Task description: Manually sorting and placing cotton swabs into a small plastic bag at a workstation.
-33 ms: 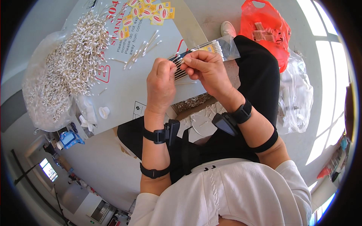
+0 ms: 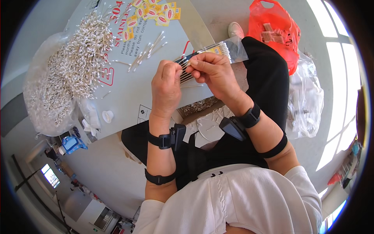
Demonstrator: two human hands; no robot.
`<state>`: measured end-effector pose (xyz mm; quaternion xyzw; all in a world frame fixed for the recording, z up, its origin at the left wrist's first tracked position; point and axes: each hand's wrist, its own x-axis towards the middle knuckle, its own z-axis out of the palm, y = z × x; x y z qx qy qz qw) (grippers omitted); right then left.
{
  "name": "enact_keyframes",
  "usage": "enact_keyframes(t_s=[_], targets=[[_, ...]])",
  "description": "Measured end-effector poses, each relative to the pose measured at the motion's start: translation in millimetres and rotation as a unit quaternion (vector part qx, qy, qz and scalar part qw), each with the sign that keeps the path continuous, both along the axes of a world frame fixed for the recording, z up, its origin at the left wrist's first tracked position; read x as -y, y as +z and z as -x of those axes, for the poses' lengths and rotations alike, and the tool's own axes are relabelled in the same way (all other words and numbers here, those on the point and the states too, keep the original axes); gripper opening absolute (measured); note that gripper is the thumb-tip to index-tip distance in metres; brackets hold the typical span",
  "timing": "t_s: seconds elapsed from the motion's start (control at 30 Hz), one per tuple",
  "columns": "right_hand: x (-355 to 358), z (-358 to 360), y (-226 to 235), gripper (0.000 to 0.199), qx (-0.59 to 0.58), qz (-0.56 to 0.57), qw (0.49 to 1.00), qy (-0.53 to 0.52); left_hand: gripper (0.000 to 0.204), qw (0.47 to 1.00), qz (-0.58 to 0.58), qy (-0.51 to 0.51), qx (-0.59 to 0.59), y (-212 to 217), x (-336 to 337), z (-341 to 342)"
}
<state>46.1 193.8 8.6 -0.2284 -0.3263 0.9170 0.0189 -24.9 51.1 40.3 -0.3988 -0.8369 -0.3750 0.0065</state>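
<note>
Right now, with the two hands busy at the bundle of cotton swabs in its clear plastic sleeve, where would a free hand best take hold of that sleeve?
Probably at the empty far end of the clear plastic sleeve, coming from the person's right. That end sticks out flat beyond the right hand, while the left hand and fingers crowd the near end where the white cotton swabs enter.

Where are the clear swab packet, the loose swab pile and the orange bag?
clear swab packet [image 2: 230, 48], head view, on its clear upper end past the fingers.
loose swab pile [image 2: 83, 50], head view, on the heap's middle.
orange bag [image 2: 276, 33], head view, on its front face.
</note>
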Motion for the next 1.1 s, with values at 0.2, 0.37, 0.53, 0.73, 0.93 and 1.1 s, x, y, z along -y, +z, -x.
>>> enact_keyframes(t_s=[0.2, 0.37, 0.53, 0.73, 0.93, 1.1], targets=[[-4, -3, 6, 0.011, -0.032, 0.069, 0.997, 0.028, 0.016, 0.999, -0.023, 0.005, -0.026, 7, 0, -3], [-3, -5, 9, 0.013, -0.065, 0.125, 0.989, 0.05, 0.018, 0.996, -0.001, 0.015, -0.09, 13, 4, -6], [1, -9, 12, 0.014, -0.087, 0.187, 0.977, 0.056, 0.021, 0.993, 0.009, 0.025, -0.119, 18, 8, -10], [9, -21, 12, 0.013, -0.092, 0.231, 0.967, 0.054, 0.025, 0.984, 0.019, 0.01, -0.174, 24, 14, -21], [17, -35, 19, 0.014, -0.087, 0.233, 0.967, 0.052, 0.029, 0.991, -0.009, 0.02, -0.135, 23, 20, -37], [19, -43, 25, 0.015, -0.093, 0.23, 0.967, 0.063, 0.029, 0.991, -0.027, 0.032, -0.128, 25, 23, -47]])
